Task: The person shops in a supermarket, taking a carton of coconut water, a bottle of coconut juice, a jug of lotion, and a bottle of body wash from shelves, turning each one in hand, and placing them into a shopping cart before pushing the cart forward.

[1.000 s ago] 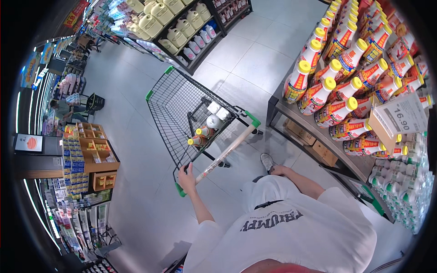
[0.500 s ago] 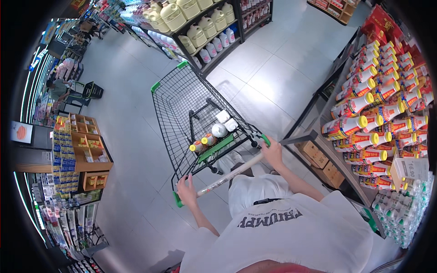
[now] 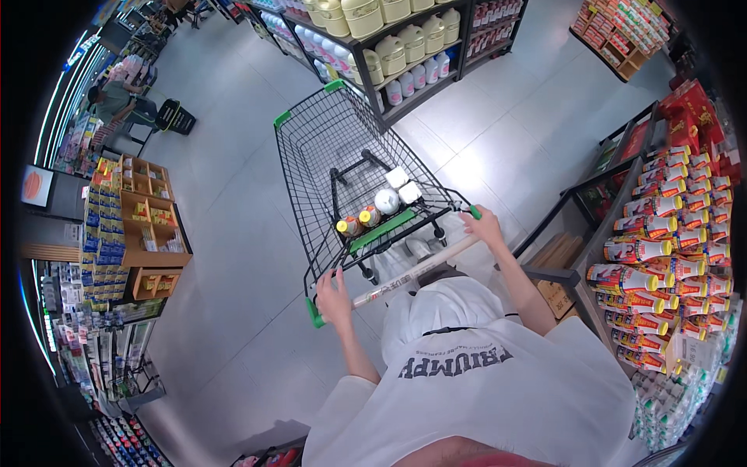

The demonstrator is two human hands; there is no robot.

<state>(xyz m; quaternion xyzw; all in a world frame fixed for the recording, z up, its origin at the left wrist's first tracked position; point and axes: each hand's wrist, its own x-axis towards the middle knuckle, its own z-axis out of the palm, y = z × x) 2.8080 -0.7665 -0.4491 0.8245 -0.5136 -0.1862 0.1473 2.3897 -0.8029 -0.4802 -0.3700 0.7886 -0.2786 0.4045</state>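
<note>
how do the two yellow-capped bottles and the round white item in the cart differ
Colour: the yellow-capped bottles have orange-brown bodies; the round white item is pale all over.
Shape: the bottles show distinct caps; the white item looks rounded, with no cap visible.
Place: the bottles sit to the left; the white item sits to their right.
Shared: all are in the cart, near its green panel.
</note>
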